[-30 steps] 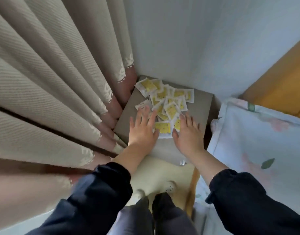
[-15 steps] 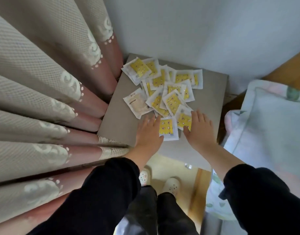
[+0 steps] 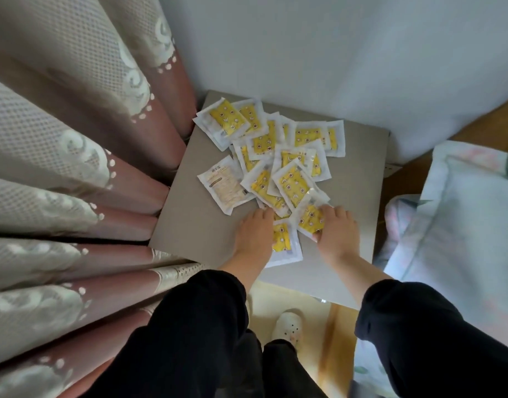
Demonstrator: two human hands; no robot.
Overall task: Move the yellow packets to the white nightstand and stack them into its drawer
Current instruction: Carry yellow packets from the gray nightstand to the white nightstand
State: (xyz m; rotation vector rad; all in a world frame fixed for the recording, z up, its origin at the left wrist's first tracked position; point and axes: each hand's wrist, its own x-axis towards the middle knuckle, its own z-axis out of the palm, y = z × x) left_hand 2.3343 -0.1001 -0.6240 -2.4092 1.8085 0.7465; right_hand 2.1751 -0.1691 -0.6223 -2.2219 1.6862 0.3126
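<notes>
- Fingers of the left hand (image 3: 254, 237) lie straight and close together. Their tips rest on the near edge of a heap of flat, white-bordered yellow packets (image 3: 275, 156), and the palm covers part of the nearest packet (image 3: 286, 244).
- The right hand (image 3: 337, 234) has its fingers curled over the far edge of another yellow packet (image 3: 310, 218), thumb at the near edge, pinching it.
- The heap lies loose and overlapping on the flat grey-beige top of a square nightstand (image 3: 201, 225), running from the far left corner towards the near middle. Both hands are at its near end.
- A folded curtain (image 3: 74, 168) of beige netted lace over dusty-pink cloth hangs on the left and touches the nightstand's left side.
- A pale blue-white wall (image 3: 333, 53) stands behind.
- Pale floral bedding (image 3: 462, 225) lies on the right, beside a strip of brown wood (image 3: 476, 119).
- Black sleeves (image 3: 201, 311) cover both forearms.
- One white perforated clog (image 3: 287, 326) shows on the light floor below.
- One white packet (image 3: 225, 183) at the heap's left edge lies print side up with a brown-and-white label. Its writing is too small to read.
- The yellow faces carry small dark round marks.
</notes>
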